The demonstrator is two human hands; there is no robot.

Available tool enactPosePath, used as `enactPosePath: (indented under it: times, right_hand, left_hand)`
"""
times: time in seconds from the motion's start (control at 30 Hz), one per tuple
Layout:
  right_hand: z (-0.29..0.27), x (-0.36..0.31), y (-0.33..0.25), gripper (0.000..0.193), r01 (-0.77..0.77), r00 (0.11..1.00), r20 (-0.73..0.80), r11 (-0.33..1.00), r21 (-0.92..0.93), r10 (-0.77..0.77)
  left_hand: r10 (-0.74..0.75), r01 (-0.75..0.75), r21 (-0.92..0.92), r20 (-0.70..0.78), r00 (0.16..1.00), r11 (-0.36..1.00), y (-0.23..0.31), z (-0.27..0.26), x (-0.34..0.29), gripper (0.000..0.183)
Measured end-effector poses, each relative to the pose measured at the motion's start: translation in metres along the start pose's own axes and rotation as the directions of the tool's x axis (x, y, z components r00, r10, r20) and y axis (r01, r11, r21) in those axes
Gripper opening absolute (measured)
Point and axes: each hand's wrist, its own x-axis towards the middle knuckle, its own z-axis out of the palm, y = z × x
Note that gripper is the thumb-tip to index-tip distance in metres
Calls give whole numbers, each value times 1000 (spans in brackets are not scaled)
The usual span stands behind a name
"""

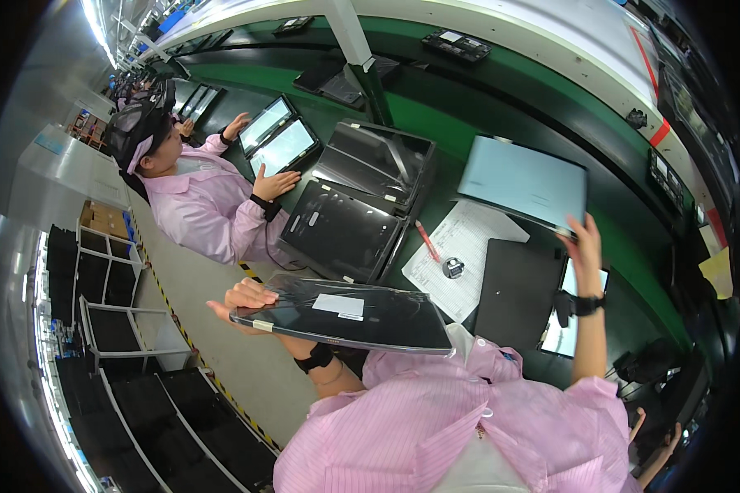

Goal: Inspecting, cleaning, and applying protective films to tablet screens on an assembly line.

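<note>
My left hand is closed on the left end of a dark, tablet-like panel. Clear film covers that panel, a white label is on its face, and it is held tilted in front of my chest. Over the bench at right, my right hand grips the near right corner of a blue-grey, laptop-sized panel. Below that corner lie a black flat panel and a lit screen, partly covered by my wrist. Whether the blue-grey panel rests on anything is hidden.
Film-covered dark panels are stacked left of centre. Printed sheets carry a red pen and a small round object. A metal post rises behind. At left, a co-worker handles lit screens.
</note>
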Motion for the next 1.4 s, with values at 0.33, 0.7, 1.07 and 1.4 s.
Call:
enactPosePath:
  times: [0.33, 0.7, 1.07, 1.4]
  right_hand:
    - [223, 35, 109, 26, -146, 958, 270, 971, 191, 91]
    - [232, 66, 130, 48, 84, 965, 241, 741, -666, 107]
    - [122, -1, 36, 21, 33, 998, 45, 972, 233, -44]
    - [176, -20, 37, 10, 40, 994, 76, 922, 385, -75]
  left_hand:
    - [213, -216, 27, 76, 974, 976, 1, -24, 36, 82]
    - [208, -212, 57, 71, 976, 976, 5, -36, 25, 80]
    - [180, -184, 56, 73, 981, 981, -4, -30, 16, 79]
    - [147, -149, 16, 96, 985, 989, -18, -16, 14, 77]
